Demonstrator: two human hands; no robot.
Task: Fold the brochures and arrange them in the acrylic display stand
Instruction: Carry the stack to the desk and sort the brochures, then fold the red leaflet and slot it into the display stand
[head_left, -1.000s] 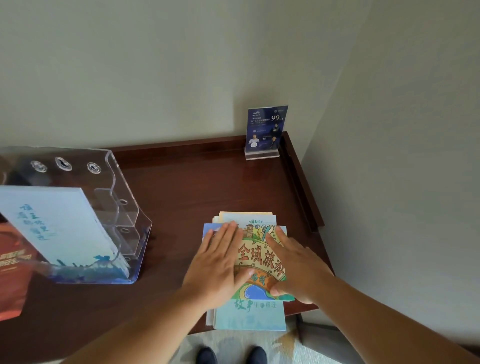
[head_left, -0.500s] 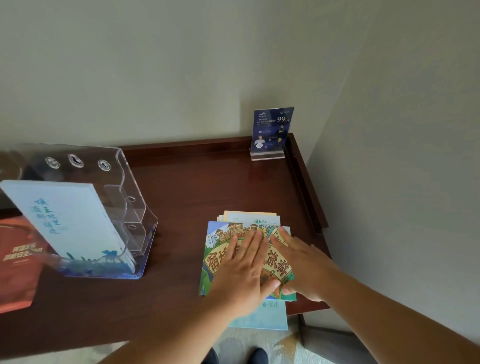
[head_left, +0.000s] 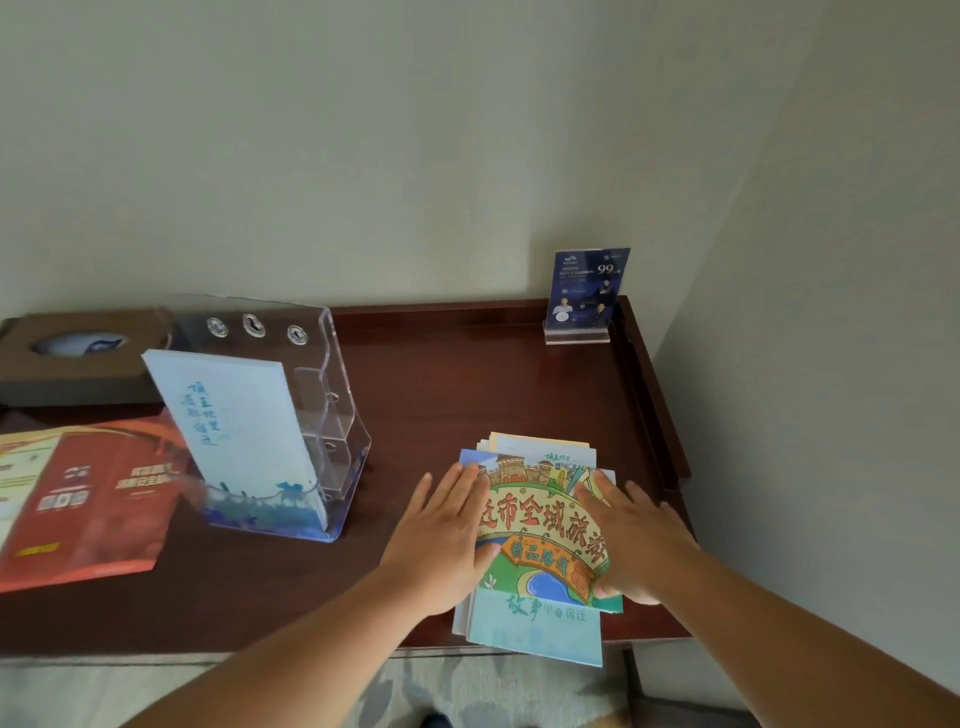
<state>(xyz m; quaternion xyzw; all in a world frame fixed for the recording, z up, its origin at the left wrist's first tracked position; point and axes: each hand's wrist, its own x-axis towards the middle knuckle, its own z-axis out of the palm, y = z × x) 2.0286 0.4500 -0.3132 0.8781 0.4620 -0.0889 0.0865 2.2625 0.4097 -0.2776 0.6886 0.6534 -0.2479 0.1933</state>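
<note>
The colourful illustrated brochure (head_left: 540, 525) is pressed flat on a stack of brochures (head_left: 535, 623) near the right front edge of the dark wooden table (head_left: 441, 384). The left hand (head_left: 441, 540) and right hand (head_left: 634, 540) are laid on it, fingers spread flat, nothing gripped. Over to the left, the acrylic display stand (head_left: 311, 395) is seen with a pale blue brochure (head_left: 234, 431) slotted in front, with a red leaflet (head_left: 88, 499) further left.

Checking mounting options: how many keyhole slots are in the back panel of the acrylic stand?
3, in a row along the top of the acrylic display stand back panel: left, middle, right. None appear hidden.
</note>
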